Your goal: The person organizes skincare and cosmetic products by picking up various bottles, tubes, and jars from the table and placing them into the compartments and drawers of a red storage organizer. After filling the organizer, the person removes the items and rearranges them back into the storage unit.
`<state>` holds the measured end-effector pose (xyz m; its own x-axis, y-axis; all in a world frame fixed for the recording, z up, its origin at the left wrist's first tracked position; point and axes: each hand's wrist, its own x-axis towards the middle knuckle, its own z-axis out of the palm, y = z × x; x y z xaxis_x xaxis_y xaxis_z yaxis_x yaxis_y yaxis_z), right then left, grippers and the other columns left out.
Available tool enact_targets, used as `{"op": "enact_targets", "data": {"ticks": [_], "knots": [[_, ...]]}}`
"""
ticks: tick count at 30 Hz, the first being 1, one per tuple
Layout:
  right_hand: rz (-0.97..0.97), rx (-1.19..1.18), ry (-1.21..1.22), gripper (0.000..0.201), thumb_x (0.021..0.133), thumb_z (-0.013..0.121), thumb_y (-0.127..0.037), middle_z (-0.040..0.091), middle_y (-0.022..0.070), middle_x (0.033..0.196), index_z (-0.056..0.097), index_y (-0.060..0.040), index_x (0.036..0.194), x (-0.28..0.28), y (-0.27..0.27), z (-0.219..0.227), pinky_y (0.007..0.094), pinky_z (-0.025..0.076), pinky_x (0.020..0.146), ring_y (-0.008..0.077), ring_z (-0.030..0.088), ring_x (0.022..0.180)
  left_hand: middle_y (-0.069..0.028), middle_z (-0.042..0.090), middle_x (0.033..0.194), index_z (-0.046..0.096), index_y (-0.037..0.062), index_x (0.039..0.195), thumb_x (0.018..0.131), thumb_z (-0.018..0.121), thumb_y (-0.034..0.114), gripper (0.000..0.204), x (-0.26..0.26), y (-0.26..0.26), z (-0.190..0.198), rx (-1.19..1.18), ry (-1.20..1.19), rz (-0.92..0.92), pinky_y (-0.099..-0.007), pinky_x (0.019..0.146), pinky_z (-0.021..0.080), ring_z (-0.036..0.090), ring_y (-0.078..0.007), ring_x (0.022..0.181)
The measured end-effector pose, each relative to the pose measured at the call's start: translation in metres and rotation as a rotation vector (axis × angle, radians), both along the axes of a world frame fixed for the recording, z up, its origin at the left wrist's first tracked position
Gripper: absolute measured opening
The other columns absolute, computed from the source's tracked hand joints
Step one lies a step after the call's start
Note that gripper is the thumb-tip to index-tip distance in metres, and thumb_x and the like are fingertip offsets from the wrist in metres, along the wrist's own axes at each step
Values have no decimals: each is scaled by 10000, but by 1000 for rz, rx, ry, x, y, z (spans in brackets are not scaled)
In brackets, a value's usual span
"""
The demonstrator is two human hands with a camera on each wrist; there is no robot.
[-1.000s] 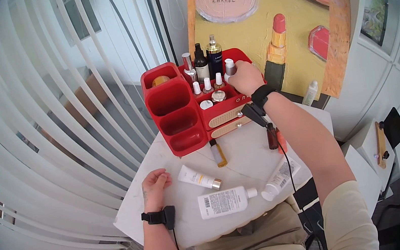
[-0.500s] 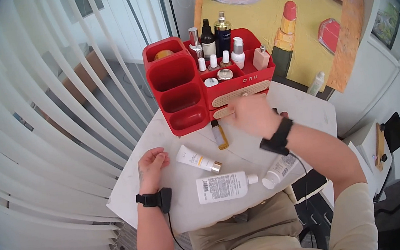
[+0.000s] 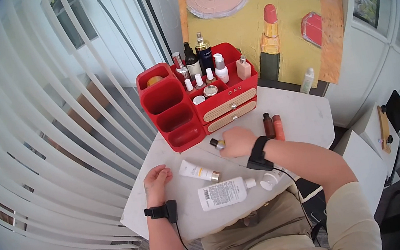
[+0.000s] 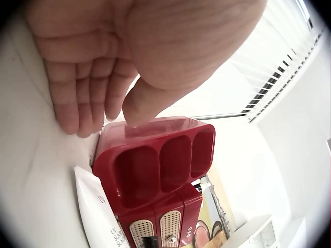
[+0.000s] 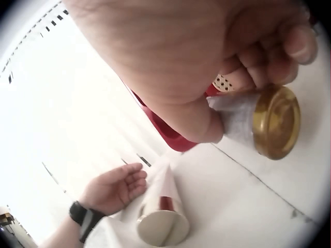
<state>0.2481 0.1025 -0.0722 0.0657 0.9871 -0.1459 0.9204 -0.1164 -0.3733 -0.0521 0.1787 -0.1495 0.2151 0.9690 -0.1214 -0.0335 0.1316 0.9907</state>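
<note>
My right hand (image 3: 238, 142) grips a small bottle (image 3: 218, 144) with a dark cap, low over the table in front of the red organizer (image 3: 163, 99). In the right wrist view its amber glass base (image 5: 278, 123) and pale label (image 5: 235, 116) show between thumb and fingers. My left hand (image 3: 156, 180) rests at the table's left side, fingers loosely bent and holding nothing. Just right of it lies a white tube (image 3: 197, 171) with a gold cap. Nearer my body is a white bottle (image 3: 223, 194) on its side, and another white tube (image 3: 270, 180) lies partly under my right forearm.
The organizer holds a pink bottle (image 3: 244, 68), a white pump bottle (image 3: 221, 71) and several other bottles. A brown bottle (image 3: 268, 125) and a coral tube (image 3: 278, 127) are beyond my right wrist. A painting (image 3: 227, 29) stands behind, and blinds (image 3: 56, 160) hang at left.
My right hand has left the pink bottle in the organizer's right compartment, come down to the table and taken hold of the small amber bottle. The left hand stays at the table's left side.
</note>
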Motion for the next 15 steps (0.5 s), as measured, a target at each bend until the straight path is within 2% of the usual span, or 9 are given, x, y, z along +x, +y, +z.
{"op": "enact_targets", "data": {"ticks": [1, 2, 4, 6, 8, 13, 15], "knots": [[-21, -22, 109, 277, 735, 636, -308, 697, 164, 805, 692, -37, 719, 4, -6, 13, 411, 535, 726, 294, 684, 796, -99, 662, 963, 595, -37, 1112, 934, 553, 60, 207, 0, 0, -1, -1, -4, -1, -287, 798, 551, 657, -178, 848], [1, 76, 246, 280, 734, 644, -286, 688, 169, 793, 679, -9, 754, 10, -14, 27, 402, 530, 710, 293, 679, 782, -99, 663, 960, 599, -34, 1107, 933, 555, 60, 202, 0, 1, -2, 0, -15, -1, -287, 797, 552, 657, -176, 845], [-143, 381, 292, 317, 739, 666, -264, 682, 169, 815, 659, 22, 876, 13, -30, 60, 382, 528, 697, 286, 673, 767, -99, 664, 957, 603, -30, 1101, 933, 556, 60, 197, 0, 1, -3, -6, -29, -2, -287, 796, 552, 657, -174, 842], [-177, 608, 396, 379, 758, 682, -229, 679, 164, 855, 620, 20, 1037, 35, -22, 71, 365, 528, 698, 277, 668, 769, -97, 666, 949, 608, -26, 1094, 934, 559, 60, 189, 1, 0, -2, 8, -24, -8, -285, 790, 554, 657, -171, 838], [-289, 823, 342, 397, 772, 698, -211, 679, 153, 878, 600, -12, 1100, 53, -9, 81, 354, 526, 719, 268, 666, 778, -96, 669, 946, 609, -36, 1096, 926, 572, 69, 204, 1, 1, -3, 8, -18, -6, -279, 788, 549, 656, -168, 833], [-343, 886, 396, 403, 759, 720, -206, 688, 136, 902, 605, -15, 1095, 82, 34, 80, 357, 524, 749, 276, 671, 815, -91, 671, 936, 611, -46, 1095, 919, 584, 76, 216, -1, 2, -5, 10, -15, 6, -268, 782, 546, 654, -162, 821], [-400, 796, 256, 372, 757, 716, -194, 690, 138, 919, 623, -17, 1070, 84, 47, 75, 378, 526, 754, 295, 670, 836, -90, 671, 935, 611, -45, 1089, 920, 580, 70, 207, -1, 4, -7, 1, -23, 13, -264, 777, 547, 654, -159, 813]]}}
